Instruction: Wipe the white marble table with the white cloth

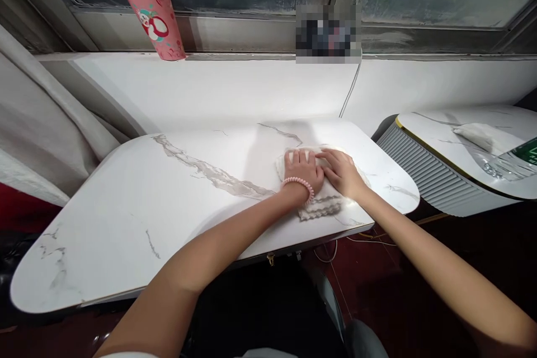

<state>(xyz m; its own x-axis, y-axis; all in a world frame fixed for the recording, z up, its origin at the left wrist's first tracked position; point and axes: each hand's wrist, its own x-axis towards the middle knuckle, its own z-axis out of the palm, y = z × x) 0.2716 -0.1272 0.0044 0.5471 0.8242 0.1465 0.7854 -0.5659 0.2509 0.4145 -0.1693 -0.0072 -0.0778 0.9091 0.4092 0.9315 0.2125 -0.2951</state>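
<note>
White cloth [321,201]: folded, lying flat on the marble-patterned table [168,201] beneath both hands, its wavy layered edge showing on the side nearest the person; judged mid-wipe, with no dirt or wet streak discernible on the surface. Left hand [302,170] and right hand [342,170]: side by side, fingers extended, palms pressing the cloth, gripping nothing. Pink paper cup [153,11]: on the sill, well beyond and left of the hands.

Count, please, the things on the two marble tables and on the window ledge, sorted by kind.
White cloth, under left hand and right hand, near table: 1
Folded cloth, second table: 1
Green packet, partly cut off: 1
Pink paper cup, window ledge: 1
Blurred item: not counted
Total: 4
</note>
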